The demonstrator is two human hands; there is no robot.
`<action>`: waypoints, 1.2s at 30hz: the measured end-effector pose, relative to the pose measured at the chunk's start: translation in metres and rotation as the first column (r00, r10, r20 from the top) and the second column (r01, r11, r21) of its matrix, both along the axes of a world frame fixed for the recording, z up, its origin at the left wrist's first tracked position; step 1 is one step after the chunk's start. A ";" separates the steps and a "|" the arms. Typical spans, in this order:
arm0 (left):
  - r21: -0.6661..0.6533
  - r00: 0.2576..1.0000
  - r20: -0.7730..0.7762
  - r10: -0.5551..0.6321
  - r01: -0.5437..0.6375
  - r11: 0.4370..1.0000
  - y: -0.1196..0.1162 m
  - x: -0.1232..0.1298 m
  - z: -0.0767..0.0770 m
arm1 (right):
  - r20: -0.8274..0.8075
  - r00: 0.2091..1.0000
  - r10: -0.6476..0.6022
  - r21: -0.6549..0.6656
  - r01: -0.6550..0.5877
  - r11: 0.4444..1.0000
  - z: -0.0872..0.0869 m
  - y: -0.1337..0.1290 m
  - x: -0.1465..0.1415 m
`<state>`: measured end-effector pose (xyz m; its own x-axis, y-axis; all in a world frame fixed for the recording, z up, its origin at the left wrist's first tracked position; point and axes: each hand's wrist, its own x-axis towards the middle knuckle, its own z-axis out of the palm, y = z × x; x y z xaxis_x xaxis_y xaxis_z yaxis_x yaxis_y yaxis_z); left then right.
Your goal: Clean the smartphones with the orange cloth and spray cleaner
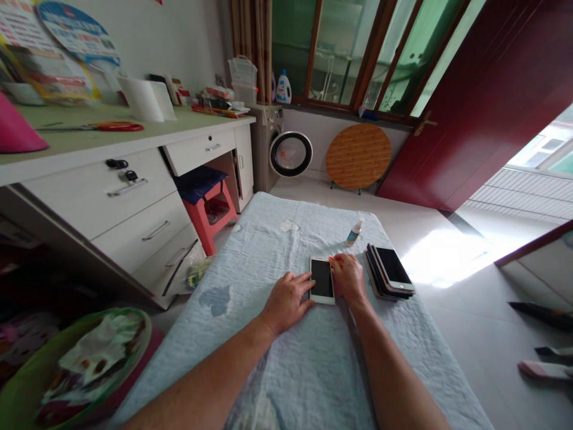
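Note:
A white smartphone (pixel 322 283) with a dark screen lies face up on the light blue quilted cover (pixel 286 334). Its left edge is touched by my left hand (pixel 290 297), whose fingers are apart and reach slightly over the screen. At the phone's upper right corner, my right hand (pixel 350 278) is closed on a small orange thing (pixel 332 260); most of it is hidden by the fingers, so its kind is unclear. Right of that hand sits a stack of phones (pixel 389 272), the top one white-framed. A small spray bottle (pixel 354 233) stands upright beyond the right hand.
On the left are a white desk (pixel 134 203) with scissors (pixel 119 126) and a paper roll (pixel 145 100), a red stool (pixel 215 215) and a waste bin (pixel 145 334). A washing machine (pixel 264 137) with its door open, a round wooden tabletop (pixel 358 155) and a red door (pixel 465 107) stand beyond.

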<state>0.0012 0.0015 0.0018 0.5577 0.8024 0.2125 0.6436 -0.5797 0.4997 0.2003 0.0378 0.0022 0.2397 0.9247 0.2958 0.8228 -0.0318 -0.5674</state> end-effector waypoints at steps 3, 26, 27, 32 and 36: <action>-0.008 1.000 0.001 0.001 -0.001 1.000 0.000 0.000 0.002 | 0.014 0.999 0.051 -0.078 -0.050 0.996 0.003 0.001 0.001; -0.016 1.000 0.015 0.014 -0.014 1.000 -0.001 0.000 0.001 | -0.140 0.929 0.342 -0.544 -0.360 0.758 0.045 -0.045 0.012; -0.019 1.000 0.012 0.017 -0.016 1.000 -0.001 0.000 0.002 | -0.155 0.925 0.346 -0.564 -0.370 0.738 0.045 -0.046 0.012; -0.019 1.000 0.006 0.016 -0.016 1.000 -0.001 0.000 0.002 | -0.194 0.913 0.360 -0.588 -0.402 0.702 0.043 -0.047 0.012; -0.025 1.000 0.007 0.010 -0.010 1.000 0.001 -0.001 0.000 | -0.113 0.934 0.339 -0.526 -0.346 0.777 0.039 -0.041 0.011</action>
